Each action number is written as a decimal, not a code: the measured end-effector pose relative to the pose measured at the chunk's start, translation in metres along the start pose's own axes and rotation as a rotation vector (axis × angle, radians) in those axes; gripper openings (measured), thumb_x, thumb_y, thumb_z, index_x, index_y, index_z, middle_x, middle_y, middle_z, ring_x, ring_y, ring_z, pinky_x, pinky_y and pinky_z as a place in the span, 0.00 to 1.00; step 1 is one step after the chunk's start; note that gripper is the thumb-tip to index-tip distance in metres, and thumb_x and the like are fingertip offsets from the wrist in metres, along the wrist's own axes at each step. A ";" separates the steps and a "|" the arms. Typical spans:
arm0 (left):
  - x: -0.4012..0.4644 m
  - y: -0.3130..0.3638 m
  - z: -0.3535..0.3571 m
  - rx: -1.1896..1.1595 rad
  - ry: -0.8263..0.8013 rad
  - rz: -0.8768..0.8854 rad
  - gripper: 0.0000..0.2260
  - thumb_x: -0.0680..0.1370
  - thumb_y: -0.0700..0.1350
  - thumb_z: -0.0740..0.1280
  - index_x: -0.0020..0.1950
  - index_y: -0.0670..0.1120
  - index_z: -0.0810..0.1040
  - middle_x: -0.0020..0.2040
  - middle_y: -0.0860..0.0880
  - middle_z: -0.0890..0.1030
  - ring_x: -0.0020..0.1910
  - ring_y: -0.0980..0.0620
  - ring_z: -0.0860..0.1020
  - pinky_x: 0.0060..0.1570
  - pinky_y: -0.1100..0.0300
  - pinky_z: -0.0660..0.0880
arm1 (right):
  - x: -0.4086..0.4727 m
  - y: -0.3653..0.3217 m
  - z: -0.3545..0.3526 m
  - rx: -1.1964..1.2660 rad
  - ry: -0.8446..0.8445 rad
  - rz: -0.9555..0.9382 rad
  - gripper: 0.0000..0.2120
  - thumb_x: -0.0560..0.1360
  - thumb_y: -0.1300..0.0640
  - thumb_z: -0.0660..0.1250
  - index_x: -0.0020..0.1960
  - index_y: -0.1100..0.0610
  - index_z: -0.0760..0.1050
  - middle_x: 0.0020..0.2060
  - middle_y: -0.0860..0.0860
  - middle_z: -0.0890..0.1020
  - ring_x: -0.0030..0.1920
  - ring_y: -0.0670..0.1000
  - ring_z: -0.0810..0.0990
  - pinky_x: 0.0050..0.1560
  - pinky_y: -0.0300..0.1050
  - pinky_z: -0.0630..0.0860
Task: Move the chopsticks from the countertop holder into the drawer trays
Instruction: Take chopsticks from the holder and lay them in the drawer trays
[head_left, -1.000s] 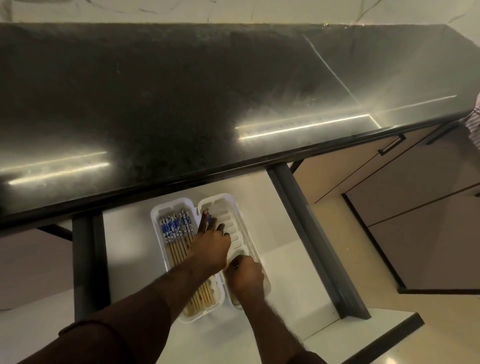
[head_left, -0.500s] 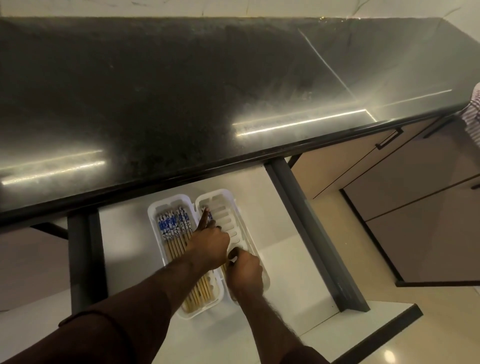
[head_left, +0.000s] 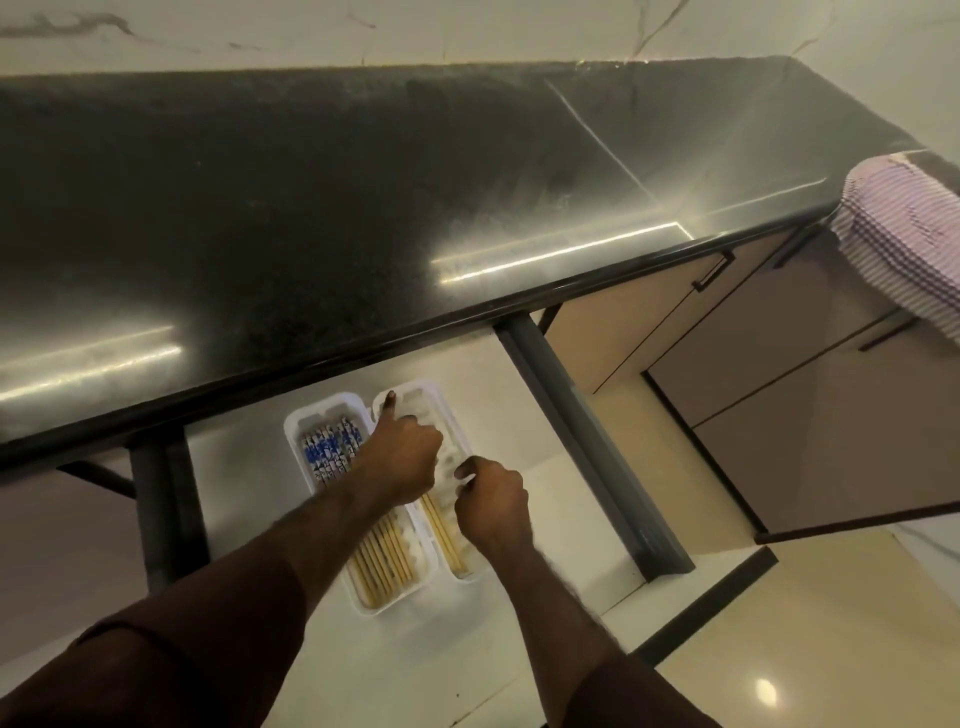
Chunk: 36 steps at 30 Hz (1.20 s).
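Note:
Two white trays lie side by side in the open drawer (head_left: 545, 499). The left tray (head_left: 296, 431) holds several wooden chopsticks (head_left: 382, 558) with blue-and-white tops. In the right tray (head_left: 447, 410) a few chopsticks (head_left: 441, 535) lie along its left side, and their far ends run under my left hand (head_left: 402, 457). That hand has its fingers curled over them and its index finger stretched toward the tray's far end. My right hand (head_left: 493, 501) hovers over the right tray's near half with its fingers curled; nothing shows in it. No countertop holder is in view.
The black countertop (head_left: 363, 208) overhangs the drawer's far end. Dark grey drawer sides run at left (head_left: 161, 499) and right (head_left: 592, 447). A striped cloth (head_left: 904, 234) hangs off the counter at the far right, above an open cabinet door (head_left: 831, 441).
My left hand went from flat fingers to curled fingers with the index finger stretched out, and slid further along the right tray. My right hand shifted slightly right, uncovering the chopsticks' near ends.

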<state>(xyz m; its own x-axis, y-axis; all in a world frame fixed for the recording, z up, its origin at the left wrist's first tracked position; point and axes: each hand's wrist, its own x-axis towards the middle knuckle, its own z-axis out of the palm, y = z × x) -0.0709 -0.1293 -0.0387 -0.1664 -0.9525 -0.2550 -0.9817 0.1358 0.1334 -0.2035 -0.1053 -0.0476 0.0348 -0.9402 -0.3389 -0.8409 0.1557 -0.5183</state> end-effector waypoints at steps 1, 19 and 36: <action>-0.005 -0.001 -0.011 -0.066 0.026 -0.014 0.11 0.79 0.46 0.63 0.61 0.47 0.78 0.58 0.48 0.82 0.61 0.50 0.75 0.74 0.45 0.42 | -0.003 -0.006 -0.011 0.013 0.031 -0.013 0.09 0.75 0.58 0.65 0.55 0.53 0.80 0.50 0.52 0.84 0.42 0.52 0.82 0.45 0.42 0.78; -0.241 -0.042 -0.262 -0.721 0.882 -0.149 0.10 0.74 0.43 0.72 0.55 0.48 0.84 0.51 0.54 0.84 0.47 0.65 0.80 0.45 0.82 0.69 | -0.176 -0.222 -0.169 0.223 0.358 -0.793 0.10 0.76 0.56 0.69 0.56 0.54 0.80 0.49 0.49 0.84 0.49 0.46 0.81 0.55 0.43 0.78; -0.347 -0.303 -0.260 -0.749 1.061 -0.356 0.12 0.73 0.39 0.73 0.57 0.43 0.82 0.52 0.49 0.85 0.49 0.59 0.81 0.53 0.67 0.75 | -0.207 -0.452 -0.001 0.193 0.155 -0.953 0.07 0.75 0.57 0.70 0.53 0.53 0.81 0.47 0.48 0.85 0.44 0.41 0.80 0.50 0.36 0.78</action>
<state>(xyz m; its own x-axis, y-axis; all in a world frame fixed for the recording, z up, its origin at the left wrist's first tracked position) 0.3088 0.0894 0.2579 0.5710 -0.7005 0.4281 -0.6133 -0.0174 0.7896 0.1687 0.0185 0.2576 0.5700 -0.7249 0.3868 -0.3944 -0.6544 -0.6452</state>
